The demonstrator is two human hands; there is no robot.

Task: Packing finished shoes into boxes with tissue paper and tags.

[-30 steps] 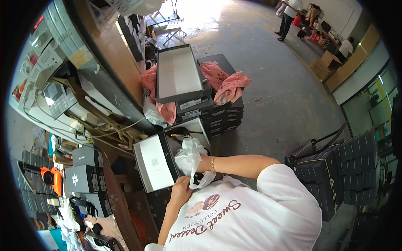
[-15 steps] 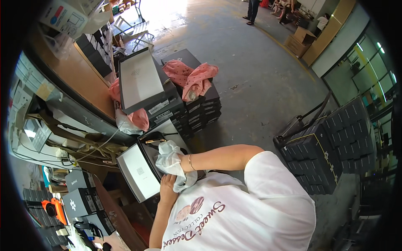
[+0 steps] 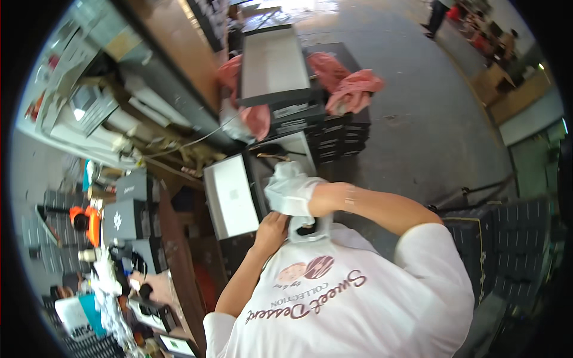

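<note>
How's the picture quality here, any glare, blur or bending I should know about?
Head view: strong fisheye, so the workbench edge bends toward the dark round rim; daylight washes out the concrete floor at the top; the white cloth in the hands is bright and slightly soft; the clutter at lower left is smeared.

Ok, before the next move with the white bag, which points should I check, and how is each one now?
1. Right hand grips the white plastic bag: ok, it is closed on the upper part.
2. Left hand is at the bag's lower part: ok, but how firmly it grips is not visible.
3. What the bag holds: cannot tell, the plastic hides it.
4. Open box is directly in front of the hands: ok, its pale inner face shows.
5. Free room in the box: cannot tell.
6. Pink cloths are away from the hands: ok, they lie on the far stack of dark boxes.
</note>
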